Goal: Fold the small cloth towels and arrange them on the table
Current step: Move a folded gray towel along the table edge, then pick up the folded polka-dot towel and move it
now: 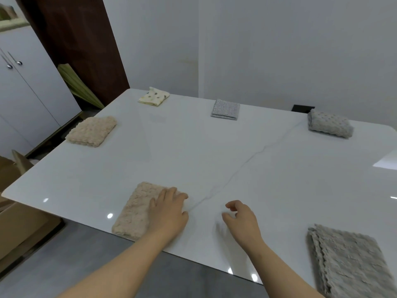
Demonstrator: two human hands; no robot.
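White glossy table (193,151) carries 6 folded cloth towels. Left hand (169,209) rests flat on the near beige nubby towel (135,209). Right hand (240,218) hovers, fingers loosely curled, holding nothing.

It looked like a room in a home: a glossy white desk (193,158), a white cabinet (32,97) (two metal handles (14,59)), a dark wooden door (81,39), plain walls (279,50).

Cannot see all of the near beige towel (133,209) under the left hand (169,214). Cannot see all of the near grey towel (352,261) past the edge.
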